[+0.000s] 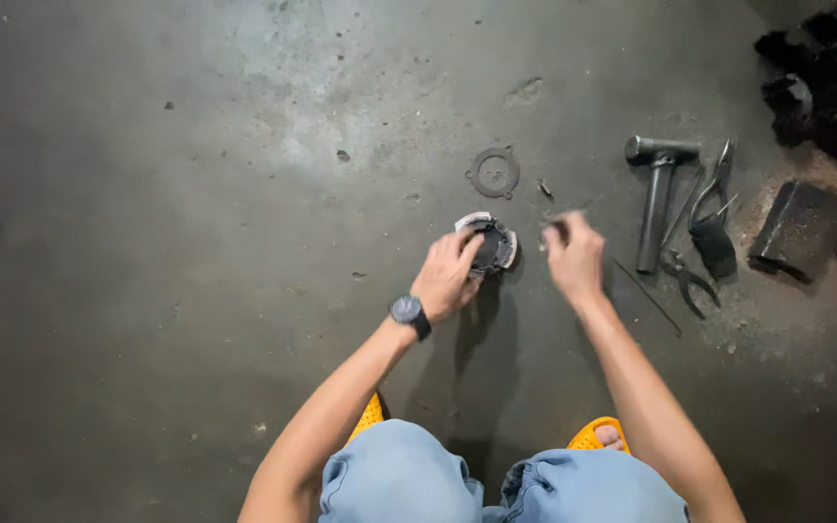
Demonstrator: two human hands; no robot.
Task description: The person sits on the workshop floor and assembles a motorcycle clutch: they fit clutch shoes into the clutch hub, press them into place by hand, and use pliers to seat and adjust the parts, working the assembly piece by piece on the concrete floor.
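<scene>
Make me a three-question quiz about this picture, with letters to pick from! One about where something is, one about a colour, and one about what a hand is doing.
1. Where does the hammer lie?
A. beside the person's right hand
B. beside the person's left hand
C. on the person's lap

2. What colour are the sandals?
A. blue
B. yellow
C. white

3. What is the left hand doing?
A. lying flat on the floor
B. holding the hammer
C. gripping a round metal part

Answers:
1 A, the hammer rests on the floor past the right hand, next to the pliers.
2 B, yellow shows under both knees.
3 C, its fingers wrap the round metal part.
</scene>
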